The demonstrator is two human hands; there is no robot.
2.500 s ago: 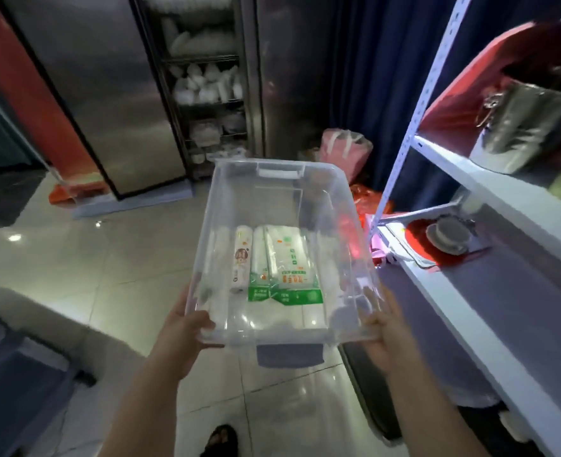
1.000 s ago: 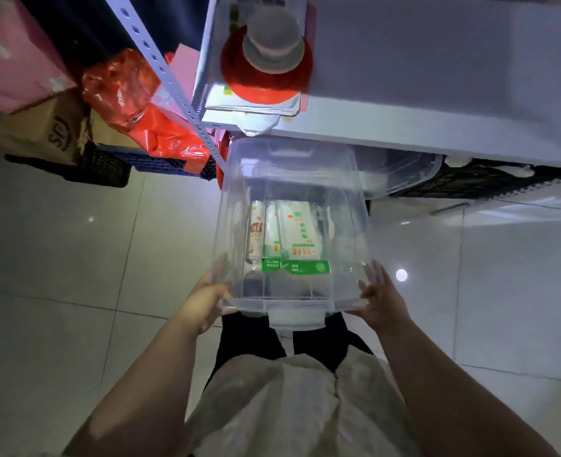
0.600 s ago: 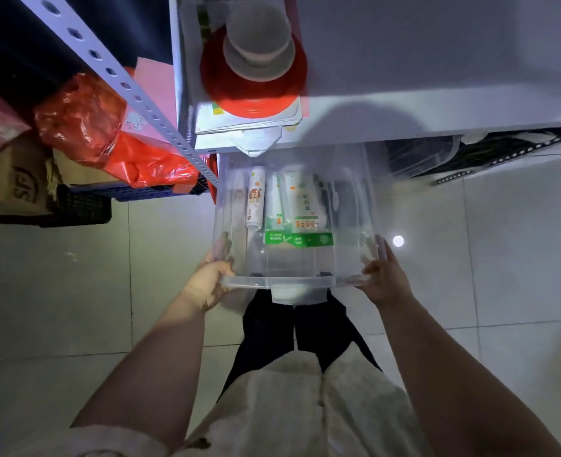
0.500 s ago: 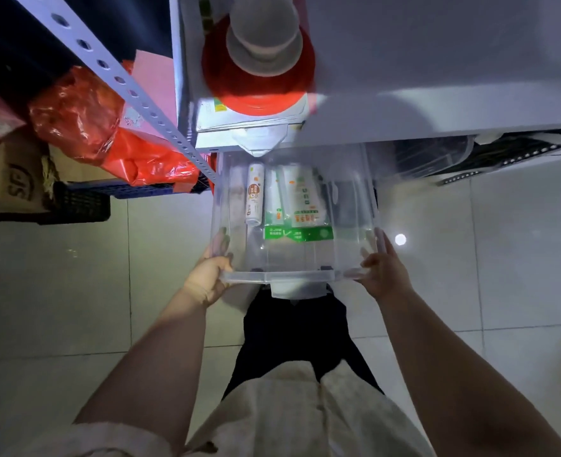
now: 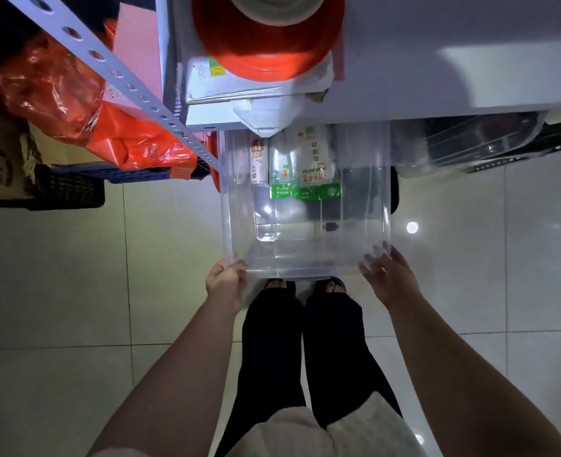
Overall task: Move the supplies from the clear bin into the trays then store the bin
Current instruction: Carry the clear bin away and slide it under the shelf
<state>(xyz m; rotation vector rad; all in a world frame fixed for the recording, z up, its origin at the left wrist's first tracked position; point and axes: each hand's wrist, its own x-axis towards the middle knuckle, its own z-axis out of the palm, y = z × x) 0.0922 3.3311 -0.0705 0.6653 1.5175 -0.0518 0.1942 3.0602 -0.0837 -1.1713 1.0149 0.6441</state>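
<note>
Down from where it was carried a second ago, the clear bin (image 5: 305,245) now sits at floor level, and I cannot tell whether it rests on the tiles or hangs just above them. The person's feet show just behind its near wall.

The left hand (image 5: 224,280) has its fingers curled on the near left corner of the rim and holds it. The right hand (image 5: 388,280) lies at the near right corner with fingers straight and spread. It looks to be pressing or steadying, not clasping.

Inside the bin, towards its far end, the green-and-white packs (image 5: 312,166) lie side by side. The slim roll with an orange label (image 5: 259,159) lies just left of them. The far end of the bin is already beneath the white shelf board (image 5: 437,61), which bears a red disc (image 5: 266,51).

As I judge it, storing the bin is under way while the first part is undone. Supplies remain in the bin and no trays are in view. Emptying it is left to do.
</note>
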